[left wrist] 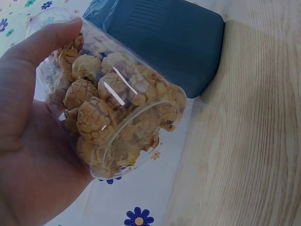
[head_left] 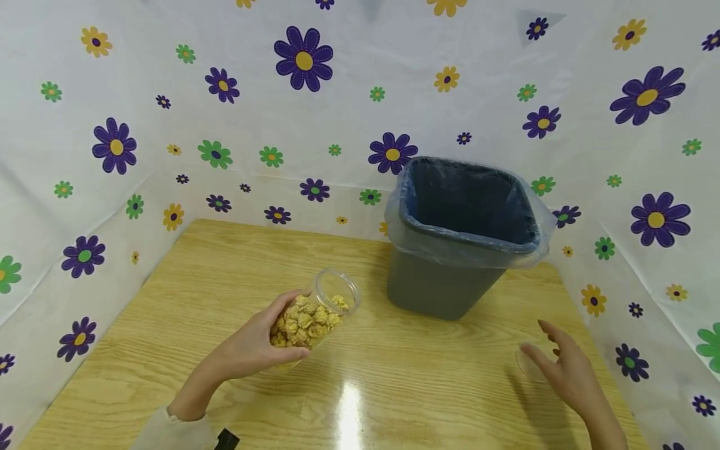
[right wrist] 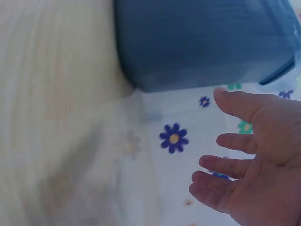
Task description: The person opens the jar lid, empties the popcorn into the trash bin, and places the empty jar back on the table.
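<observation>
My left hand (head_left: 255,344) grips a clear plastic jar (head_left: 335,292) of yellow, caramel-coated popcorn (head_left: 304,322). The jar is tilted, its uncovered mouth pointing up and to the right, towards the bin. Thumb and fingers wrap its sides, as the left wrist view shows with the popcorn (left wrist: 96,117) behind the clear wall. At the right of the table my right hand (head_left: 570,372) has its fingers spread and nothing in its grasp. Beside its thumb, a clear round lid (head_left: 527,365) shows faintly against the wood; the hand overlaps part of it.
A dark grey-blue bin (head_left: 433,287) with a clear plastic liner (head_left: 467,253) folded over its rim stands at the back right of the wooden table (head_left: 242,262). White flower-patterned sheeting (head_left: 349,112) hangs behind the table and on both sides.
</observation>
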The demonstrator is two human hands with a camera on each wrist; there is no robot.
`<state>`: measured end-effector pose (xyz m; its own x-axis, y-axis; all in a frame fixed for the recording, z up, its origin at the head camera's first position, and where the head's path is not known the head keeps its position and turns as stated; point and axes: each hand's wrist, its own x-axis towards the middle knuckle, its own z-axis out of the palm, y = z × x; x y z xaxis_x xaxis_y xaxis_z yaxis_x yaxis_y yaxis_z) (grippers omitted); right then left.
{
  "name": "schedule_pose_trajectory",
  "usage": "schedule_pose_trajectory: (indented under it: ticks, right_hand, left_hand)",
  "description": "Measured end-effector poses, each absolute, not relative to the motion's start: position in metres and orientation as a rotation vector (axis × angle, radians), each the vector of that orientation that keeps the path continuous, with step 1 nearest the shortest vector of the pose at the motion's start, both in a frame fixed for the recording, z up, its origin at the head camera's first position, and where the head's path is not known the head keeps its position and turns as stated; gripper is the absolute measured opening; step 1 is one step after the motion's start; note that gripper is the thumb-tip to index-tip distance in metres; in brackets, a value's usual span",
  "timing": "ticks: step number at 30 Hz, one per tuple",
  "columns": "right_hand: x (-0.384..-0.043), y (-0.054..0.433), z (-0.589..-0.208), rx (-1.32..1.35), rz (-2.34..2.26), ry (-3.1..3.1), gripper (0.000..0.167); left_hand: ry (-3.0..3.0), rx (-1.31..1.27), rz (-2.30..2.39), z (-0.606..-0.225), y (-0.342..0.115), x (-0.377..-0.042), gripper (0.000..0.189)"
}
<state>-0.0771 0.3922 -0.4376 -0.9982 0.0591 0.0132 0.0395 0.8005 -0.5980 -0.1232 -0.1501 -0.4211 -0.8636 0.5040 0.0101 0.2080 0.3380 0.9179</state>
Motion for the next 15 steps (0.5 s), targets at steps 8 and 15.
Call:
schedule_pose_trajectory:
  ticks: [8,15]
  right_hand:
    - [-0.079,0.372,-0.408,-0.049,1.069,-2.779,0.067]
    - [-0.089,0.354,-0.382,-0.019,1.078,-2.545,0.056]
  left_hand:
    - [2.305,0.654,1.550,-0.423,-0.152,-0.125,0.089]
    - [2.324,0.653,1.539,-0.422,-0.152,-0.125,0.089]
